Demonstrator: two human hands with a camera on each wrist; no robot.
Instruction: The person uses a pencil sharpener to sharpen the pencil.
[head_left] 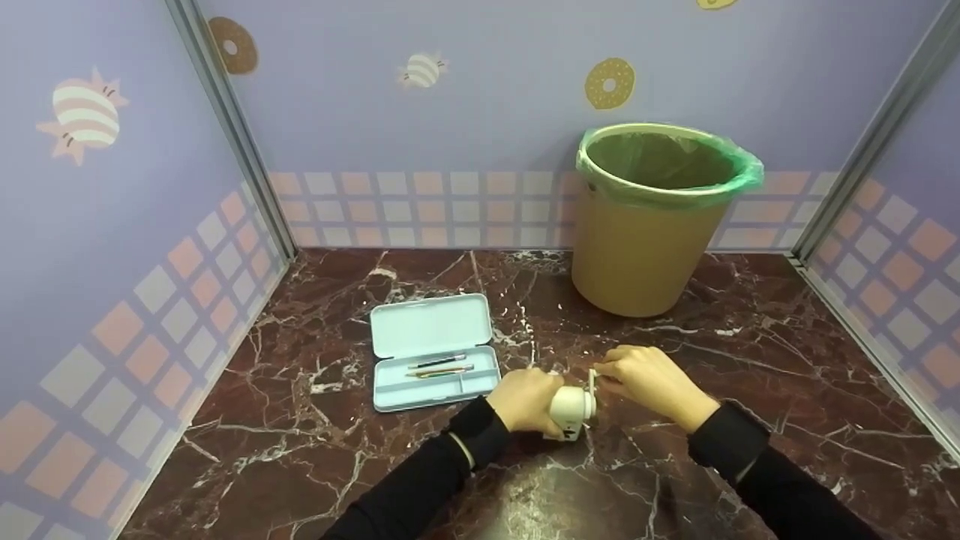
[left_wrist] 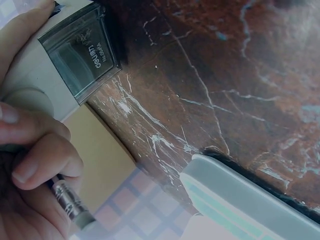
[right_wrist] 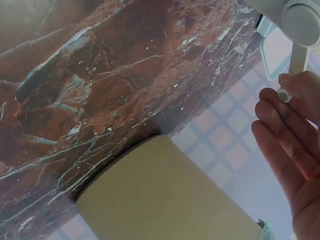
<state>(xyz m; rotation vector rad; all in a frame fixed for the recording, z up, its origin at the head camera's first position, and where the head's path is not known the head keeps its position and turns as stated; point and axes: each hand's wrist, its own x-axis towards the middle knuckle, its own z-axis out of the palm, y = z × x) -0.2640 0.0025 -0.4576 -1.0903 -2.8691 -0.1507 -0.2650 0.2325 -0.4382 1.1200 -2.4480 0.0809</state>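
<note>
A white crank pencil sharpener stands on the marbled tabletop, with my left hand gripping it from the left. Its dark see-through shavings drawer shows in the left wrist view. Out of the curled fingers of that hand pokes the end of a pencil; its other end is hidden. My right hand pinches the knob of the crank handle between thumb and forefinger, the other fingers extended in the right wrist view.
Left of the sharpener lies an open light-blue pencil case with several pencils inside. At the back right a tan waste bin with a green liner stands against the wall. Small pale crumbs dot the tabletop.
</note>
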